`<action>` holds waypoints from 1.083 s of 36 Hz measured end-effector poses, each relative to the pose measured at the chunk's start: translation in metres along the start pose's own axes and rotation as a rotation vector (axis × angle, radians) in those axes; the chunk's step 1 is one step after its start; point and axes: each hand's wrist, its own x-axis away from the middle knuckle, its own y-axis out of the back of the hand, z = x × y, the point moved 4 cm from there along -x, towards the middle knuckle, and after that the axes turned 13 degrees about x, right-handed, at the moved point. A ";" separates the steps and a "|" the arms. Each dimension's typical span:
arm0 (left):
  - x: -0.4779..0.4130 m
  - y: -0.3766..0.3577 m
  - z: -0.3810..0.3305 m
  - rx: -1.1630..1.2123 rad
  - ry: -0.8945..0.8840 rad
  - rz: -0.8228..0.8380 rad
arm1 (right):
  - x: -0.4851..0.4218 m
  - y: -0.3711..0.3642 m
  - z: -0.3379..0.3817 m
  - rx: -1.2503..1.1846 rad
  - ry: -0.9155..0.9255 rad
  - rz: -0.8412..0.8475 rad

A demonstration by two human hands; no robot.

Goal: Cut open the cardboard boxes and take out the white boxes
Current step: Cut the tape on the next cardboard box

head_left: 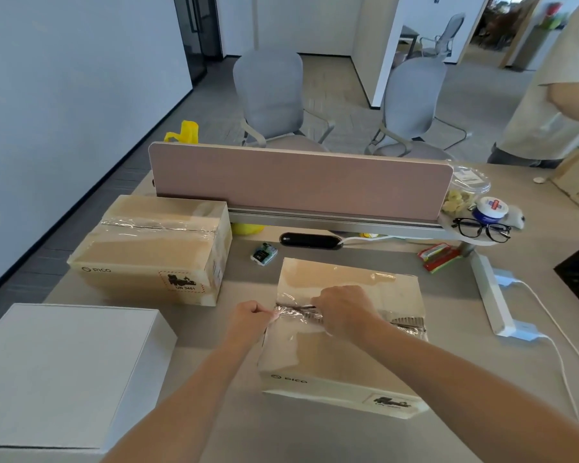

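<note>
A taped cardboard box (335,359) marked PICO lies in front of me on the desk. Its centre seam is split and the clear tape (298,312) along it is crumpled. My left hand (251,317) pinches the tape's left end at the box's left edge. My right hand (345,309) rests fisted on the seam; a thin dark tip shows just left of its fingers, and what it holds is hidden. A second sealed cardboard box (154,245) stands at the back left. A white box (64,375) sits at the near left.
A pink desk divider (298,182) runs across the back. Behind the box lie a small packet (264,253) and a black oval device (310,240). Glasses (482,228), a jar and snacks sit back right. White cables (549,322) trail right. A person (555,95) stands far right.
</note>
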 end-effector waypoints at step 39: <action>0.026 -0.110 -0.028 -0.867 -0.526 0.206 | 0.109 -0.039 -0.109 0.110 -0.161 0.135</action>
